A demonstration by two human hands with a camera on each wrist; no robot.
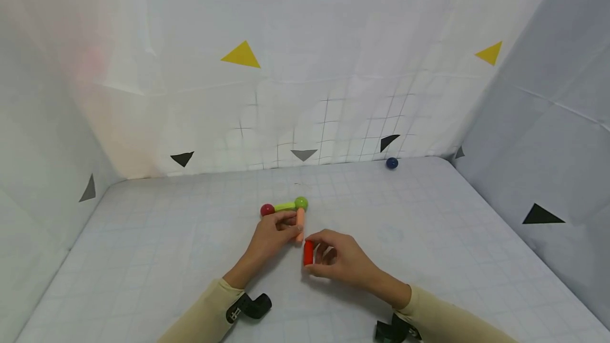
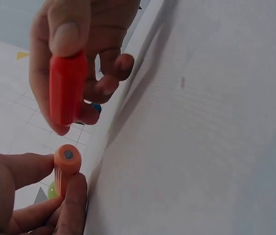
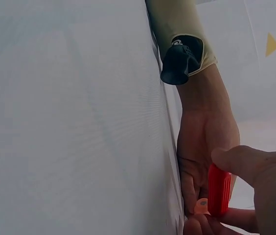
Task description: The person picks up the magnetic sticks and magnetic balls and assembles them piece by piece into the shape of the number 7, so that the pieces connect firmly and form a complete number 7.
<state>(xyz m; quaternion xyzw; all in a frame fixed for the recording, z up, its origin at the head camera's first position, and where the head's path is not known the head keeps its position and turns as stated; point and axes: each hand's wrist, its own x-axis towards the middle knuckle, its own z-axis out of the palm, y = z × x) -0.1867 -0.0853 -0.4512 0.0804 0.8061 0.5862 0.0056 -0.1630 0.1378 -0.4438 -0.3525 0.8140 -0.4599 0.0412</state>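
My left hand [image 1: 272, 234] pinches an orange rod [image 1: 300, 222] between thumb and fingers. At its far end the rod meets a green ball [image 1: 301, 202], from which a yellow-green rod [image 1: 285, 206] runs left to a dark red ball [image 1: 267, 209]. A round grey spot shows on the orange rod's near end in the left wrist view. My right hand [image 1: 344, 258] holds a short red rod [image 1: 308, 253] by its two ends, thumb at one and a finger at the other. This red rod is apart from the orange rod's near end, just to its right.
A dark blue ball [image 1: 392, 163] lies at the back right of the white table [image 1: 190, 258], near the foot of the back wall. White sheets with yellow, black and grey triangles enclose the table at the back and sides.
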